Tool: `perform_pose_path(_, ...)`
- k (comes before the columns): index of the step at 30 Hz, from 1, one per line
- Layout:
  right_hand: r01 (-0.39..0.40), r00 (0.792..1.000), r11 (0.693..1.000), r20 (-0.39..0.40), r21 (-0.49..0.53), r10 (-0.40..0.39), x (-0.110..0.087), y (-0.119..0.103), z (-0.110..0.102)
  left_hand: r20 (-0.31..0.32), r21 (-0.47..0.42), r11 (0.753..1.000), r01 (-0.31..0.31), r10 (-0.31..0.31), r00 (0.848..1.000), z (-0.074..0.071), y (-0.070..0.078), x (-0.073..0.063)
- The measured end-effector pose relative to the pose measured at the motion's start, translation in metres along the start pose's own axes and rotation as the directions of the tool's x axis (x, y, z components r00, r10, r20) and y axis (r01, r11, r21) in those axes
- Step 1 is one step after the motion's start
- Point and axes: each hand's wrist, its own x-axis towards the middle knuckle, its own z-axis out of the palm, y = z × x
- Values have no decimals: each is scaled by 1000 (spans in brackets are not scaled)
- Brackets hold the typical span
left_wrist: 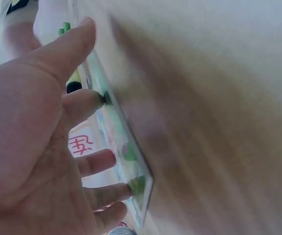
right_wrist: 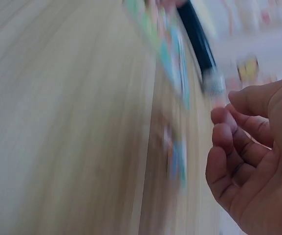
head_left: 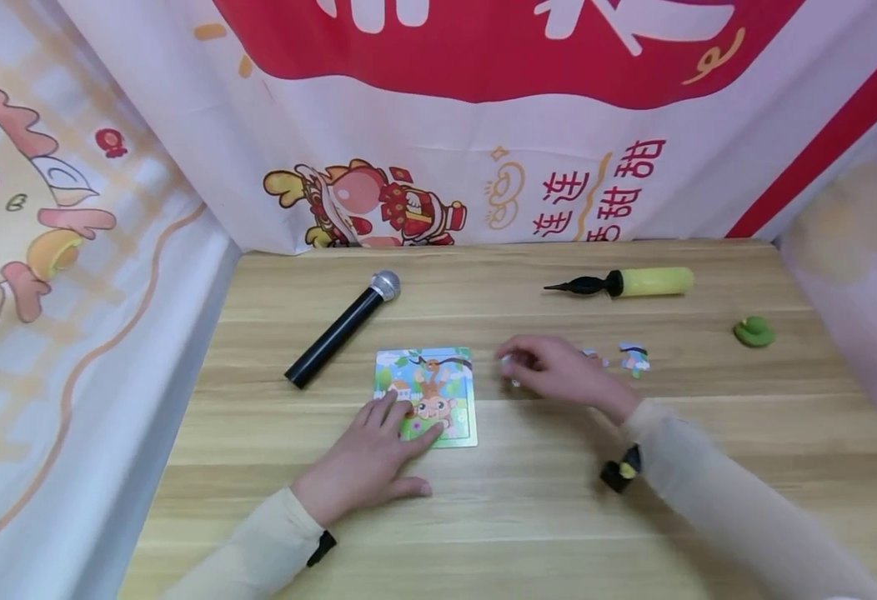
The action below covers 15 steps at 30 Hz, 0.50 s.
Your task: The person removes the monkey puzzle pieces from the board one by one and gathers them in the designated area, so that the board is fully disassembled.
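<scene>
A square jigsaw puzzle with a monkey picture and a green-blue border lies flat on the table. The fingers of my left hand rest spread across its lower left part, thumb off the near edge. To the right of the puzzle, my right hand is over the table with loosely curled fingers. A small puzzle piece, blurred in the right wrist view, lies on the table apart from those fingers. I see nothing in their grasp. By the right wrist lies another puzzle piece; one more is partly hidden.
A black microphone with a silver head lies behind the puzzle at left. At the back right are a yellow hand pump with a black nozzle and a small green object. Printed cloth hangs along the table's back edge.
</scene>
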Motion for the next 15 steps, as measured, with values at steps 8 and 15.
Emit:
perform_pose_path(8,151,986,956,106,-250,-128,61,-45,58,4,7,999,35,-35,999,5,0,-6)
perform_pose_path(15,169,984,939,103,-299,-145,68,-50,73,10,-44,996,78,-78,997,7,-2,-10)
